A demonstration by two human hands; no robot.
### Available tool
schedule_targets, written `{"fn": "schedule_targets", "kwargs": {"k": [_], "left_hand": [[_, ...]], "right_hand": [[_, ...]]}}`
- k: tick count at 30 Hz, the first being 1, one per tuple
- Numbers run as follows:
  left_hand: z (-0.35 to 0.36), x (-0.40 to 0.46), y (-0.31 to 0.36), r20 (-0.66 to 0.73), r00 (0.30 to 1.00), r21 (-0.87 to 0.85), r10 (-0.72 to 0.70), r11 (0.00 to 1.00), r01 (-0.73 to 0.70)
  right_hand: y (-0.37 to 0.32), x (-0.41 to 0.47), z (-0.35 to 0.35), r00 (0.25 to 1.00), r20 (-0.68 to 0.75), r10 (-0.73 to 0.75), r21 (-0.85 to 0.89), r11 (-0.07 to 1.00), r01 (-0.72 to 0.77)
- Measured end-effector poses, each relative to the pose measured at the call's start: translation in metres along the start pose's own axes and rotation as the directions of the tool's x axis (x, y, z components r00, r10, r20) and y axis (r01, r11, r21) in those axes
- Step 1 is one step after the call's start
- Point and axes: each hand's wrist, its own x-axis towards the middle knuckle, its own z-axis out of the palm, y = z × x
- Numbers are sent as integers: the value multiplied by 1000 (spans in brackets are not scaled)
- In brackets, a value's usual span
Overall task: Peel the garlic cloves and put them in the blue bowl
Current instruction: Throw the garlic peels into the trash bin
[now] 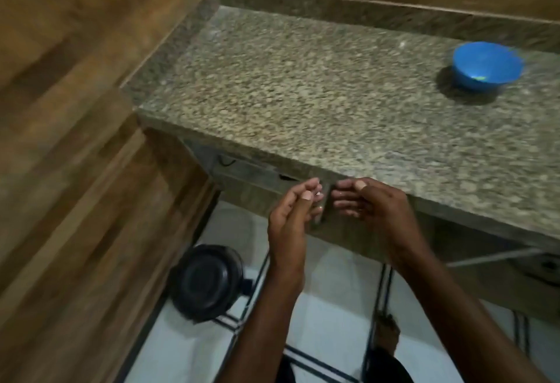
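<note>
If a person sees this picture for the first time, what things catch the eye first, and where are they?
The blue bowl stands alone at the far right of the granite counter. In front of the counter's near edge, the left hand pinches something small and pale, too blurred to name, with the right hand beside it. A black pot sits on the floor below.

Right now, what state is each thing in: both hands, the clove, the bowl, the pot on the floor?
left hand: fingers curled, pinching a small pale clove
right hand: fingers curled, nothing visibly held
clove: peeled or not, too blurred to tell
bowl: upright on the counter, contents unclear
pot: on the floor, lid on
</note>
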Motion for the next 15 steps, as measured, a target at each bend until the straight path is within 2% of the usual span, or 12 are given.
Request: {"fn": "schedule_targets", "kwargs": {"k": [8,15], "left_hand": [[236,-18,-61,230,966,32,-120,993,115],[368,17,-107,301,924,161,-237,967,196]], "right_hand": [[-32,9,-246,978,-206,-44,101,993,66],[-25,43,-381,927,-374,-20,113,991,67]]}}
